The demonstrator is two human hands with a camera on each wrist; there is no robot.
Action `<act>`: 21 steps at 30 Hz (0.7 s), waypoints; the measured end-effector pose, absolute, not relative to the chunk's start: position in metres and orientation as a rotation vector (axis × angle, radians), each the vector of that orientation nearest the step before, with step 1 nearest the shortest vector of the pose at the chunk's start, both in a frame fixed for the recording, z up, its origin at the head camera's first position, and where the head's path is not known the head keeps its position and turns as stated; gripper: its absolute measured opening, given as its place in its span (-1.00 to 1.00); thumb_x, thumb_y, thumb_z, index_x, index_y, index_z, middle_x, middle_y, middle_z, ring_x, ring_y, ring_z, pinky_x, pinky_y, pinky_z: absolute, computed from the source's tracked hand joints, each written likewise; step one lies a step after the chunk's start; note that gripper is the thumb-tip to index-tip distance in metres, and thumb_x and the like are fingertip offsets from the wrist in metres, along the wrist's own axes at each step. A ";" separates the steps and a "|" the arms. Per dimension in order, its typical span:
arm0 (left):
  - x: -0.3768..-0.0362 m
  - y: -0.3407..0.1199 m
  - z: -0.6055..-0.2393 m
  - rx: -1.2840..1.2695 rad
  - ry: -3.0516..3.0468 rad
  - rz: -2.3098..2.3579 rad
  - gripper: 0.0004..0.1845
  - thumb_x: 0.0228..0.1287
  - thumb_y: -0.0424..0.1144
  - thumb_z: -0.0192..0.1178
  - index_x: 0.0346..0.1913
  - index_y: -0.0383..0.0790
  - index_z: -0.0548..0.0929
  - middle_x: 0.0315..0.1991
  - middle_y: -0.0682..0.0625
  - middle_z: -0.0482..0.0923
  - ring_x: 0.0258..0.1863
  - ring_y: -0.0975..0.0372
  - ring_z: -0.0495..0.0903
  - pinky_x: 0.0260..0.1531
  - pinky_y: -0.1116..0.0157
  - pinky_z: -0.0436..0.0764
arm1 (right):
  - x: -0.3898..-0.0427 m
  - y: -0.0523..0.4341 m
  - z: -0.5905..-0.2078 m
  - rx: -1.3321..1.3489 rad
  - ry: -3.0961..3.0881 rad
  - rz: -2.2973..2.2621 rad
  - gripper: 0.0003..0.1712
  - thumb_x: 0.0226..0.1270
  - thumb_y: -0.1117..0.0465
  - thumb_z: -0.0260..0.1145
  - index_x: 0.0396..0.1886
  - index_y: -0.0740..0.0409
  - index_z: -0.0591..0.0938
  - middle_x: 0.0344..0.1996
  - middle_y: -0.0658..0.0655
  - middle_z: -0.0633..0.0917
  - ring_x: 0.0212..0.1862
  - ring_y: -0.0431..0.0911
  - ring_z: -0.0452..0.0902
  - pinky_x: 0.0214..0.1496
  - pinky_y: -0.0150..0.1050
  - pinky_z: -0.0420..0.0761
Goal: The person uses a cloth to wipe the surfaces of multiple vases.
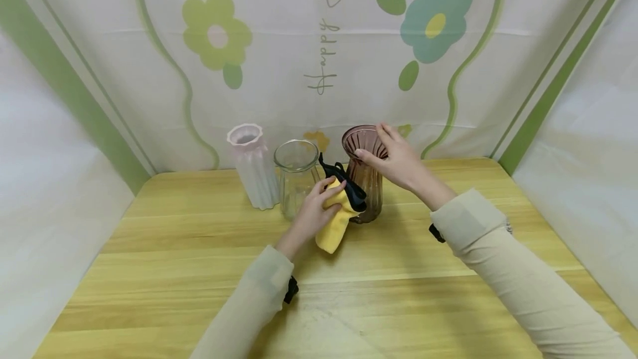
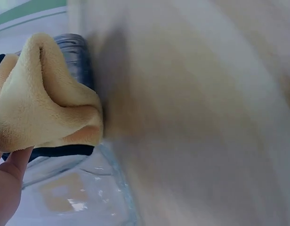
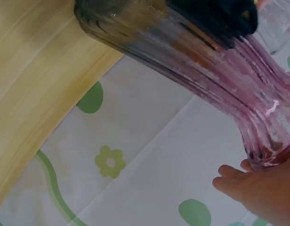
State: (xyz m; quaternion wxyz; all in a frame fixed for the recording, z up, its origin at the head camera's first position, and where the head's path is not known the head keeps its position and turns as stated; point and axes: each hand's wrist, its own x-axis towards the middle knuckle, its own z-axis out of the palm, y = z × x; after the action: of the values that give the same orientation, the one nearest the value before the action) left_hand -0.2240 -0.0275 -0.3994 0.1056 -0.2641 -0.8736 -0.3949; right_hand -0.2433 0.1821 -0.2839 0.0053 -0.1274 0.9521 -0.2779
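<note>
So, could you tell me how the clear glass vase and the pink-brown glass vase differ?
The clear vase is colourless and shorter; the tinted vase is pink-brown and taller. The right hand holds the tinted vase at its rim, while no hand grips the clear vase. The left hand presses a yellow cloth against the tinted vase's side. Both are ribbed, see-through and upright on the wooden table.

Both hands (image 1: pixel 359 187) forward, fingers curled
</note>
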 end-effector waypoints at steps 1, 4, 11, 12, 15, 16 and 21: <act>-0.224 -0.028 -0.401 -0.782 -2.578 -1.159 -0.47 0.22 -0.39 0.25 0.27 -0.16 0.49 0.34 -0.29 0.30 0.24 -0.14 0.44 0.13 0.04 0.59 | -0.242 0.181 -0.284 -0.386 2.984 -0.873 0.12 0.26 -0.49 -0.09 0.54 0.11 -0.17 0.55 0.17 -0.18 0.54 0.23 -0.26 0.49 0.31 -0.05; -0.224 -0.029 -0.404 -0.783 -2.578 -1.157 -0.47 0.21 -0.40 0.25 0.27 -0.16 0.49 0.34 -0.28 0.31 0.27 -0.14 0.41 0.16 0.03 0.57 | -0.241 0.180 -0.283 -0.373 2.987 -0.863 0.13 0.26 -0.50 -0.10 0.53 0.13 -0.18 0.55 0.18 -0.19 0.54 0.24 -0.25 0.49 0.31 -0.04; -0.225 -0.031 -0.405 -0.765 -2.538 -1.223 -0.46 0.20 -0.43 0.25 0.27 -0.17 0.49 0.33 -0.26 0.34 0.31 -0.14 0.36 0.20 0.01 0.53 | -0.244 0.190 -0.281 -0.489 3.023 -0.725 0.16 0.23 -0.52 -0.08 0.53 0.18 -0.10 0.54 0.24 -0.10 0.53 0.25 -0.20 0.50 0.30 -0.03; -0.226 -0.031 -0.405 -0.763 -2.520 -1.235 -0.46 0.19 -0.44 0.25 0.27 -0.18 0.50 0.32 -0.26 0.34 0.30 -0.13 0.37 0.19 0.01 0.53 | -0.245 0.192 -0.281 -0.511 3.029 -0.705 0.15 0.23 -0.51 -0.07 0.53 0.18 -0.08 0.54 0.23 -0.08 0.54 0.24 -0.21 0.50 0.29 -0.05; -0.227 -0.032 -0.405 -0.771 -2.449 -1.254 -0.46 0.17 -0.45 0.26 0.26 -0.20 0.51 0.30 -0.27 0.37 0.28 -0.12 0.40 0.17 0.03 0.55 | -0.248 0.199 -0.282 -0.562 3.027 -0.663 0.12 0.25 -0.47 -0.04 0.53 0.17 -0.07 0.54 0.20 -0.07 0.55 0.20 -0.27 0.52 0.28 -0.13; -0.227 -0.032 -0.404 -0.779 -2.420 -1.257 -0.46 0.16 -0.46 0.27 0.25 -0.22 0.51 0.30 -0.27 0.38 0.28 -0.11 0.41 0.17 0.04 0.56 | -0.249 0.201 -0.282 -0.575 3.023 -0.652 0.11 0.26 -0.46 -0.04 0.53 0.16 -0.08 0.54 0.20 -0.08 0.56 0.19 -0.30 0.52 0.28 -0.15; -0.228 -0.031 -0.396 -0.822 -2.276 -1.262 -0.47 0.12 -0.48 0.29 0.21 -0.29 0.53 0.25 -0.30 0.42 0.23 -0.11 0.46 0.02 0.11 0.65 | -0.250 0.203 -0.284 -0.595 3.008 -0.634 0.09 0.29 -0.44 -0.04 0.53 0.16 -0.12 0.55 0.19 -0.11 0.56 0.14 -0.36 0.55 0.22 -0.23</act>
State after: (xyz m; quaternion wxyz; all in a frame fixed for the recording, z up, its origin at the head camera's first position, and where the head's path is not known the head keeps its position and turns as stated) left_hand -0.2275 -0.0309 -0.3956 0.2048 -0.2947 -0.8162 -0.4527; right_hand -0.2499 0.2033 -0.2839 0.0054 -0.1899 0.9607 -0.2025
